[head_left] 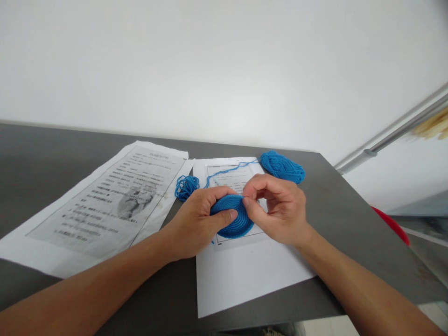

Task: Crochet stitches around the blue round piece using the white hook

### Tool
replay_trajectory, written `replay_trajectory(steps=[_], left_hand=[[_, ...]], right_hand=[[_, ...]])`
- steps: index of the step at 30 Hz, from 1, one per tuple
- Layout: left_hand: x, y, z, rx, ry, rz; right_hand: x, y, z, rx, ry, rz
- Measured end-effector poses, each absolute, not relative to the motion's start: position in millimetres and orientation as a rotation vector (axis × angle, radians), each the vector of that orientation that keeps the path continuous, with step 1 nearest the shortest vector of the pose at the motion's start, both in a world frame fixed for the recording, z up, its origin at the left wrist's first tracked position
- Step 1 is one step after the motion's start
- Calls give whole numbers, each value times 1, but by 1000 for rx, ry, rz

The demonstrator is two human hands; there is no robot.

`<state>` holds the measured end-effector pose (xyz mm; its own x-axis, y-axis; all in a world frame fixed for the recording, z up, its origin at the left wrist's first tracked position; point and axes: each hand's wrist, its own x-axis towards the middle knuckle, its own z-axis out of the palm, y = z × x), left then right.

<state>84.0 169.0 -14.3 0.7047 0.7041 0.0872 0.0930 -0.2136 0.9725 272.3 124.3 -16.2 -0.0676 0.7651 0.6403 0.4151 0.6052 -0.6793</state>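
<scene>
A round blue crocheted disc, worked in spiral rows, is held tilted above a printed sheet. My left hand grips its left side, with the thumb lying across the front and the fingers behind. At the disc's upper right edge, the thumb and forefinger of my right hand are pinched together, touching the rim. What sits between those fingertips is too small to make out. Blue yarn runs behind my hands, between a loose tangle of yarn on the left and a blue skein on the right.
Under my hands lies a white printed sheet. A larger printed sheet with a grey picture is to the left. Both rest on a dark grey table against a white wall. Beyond its right edge are a metal rail and something red.
</scene>
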Motion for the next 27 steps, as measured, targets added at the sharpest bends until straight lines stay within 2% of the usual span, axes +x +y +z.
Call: replay_trajectory(steps=[27], left_hand=[[83, 168, -14, 1749, 634, 631]], right_hand=[[273, 123, -17, -951, -1696, 422]])
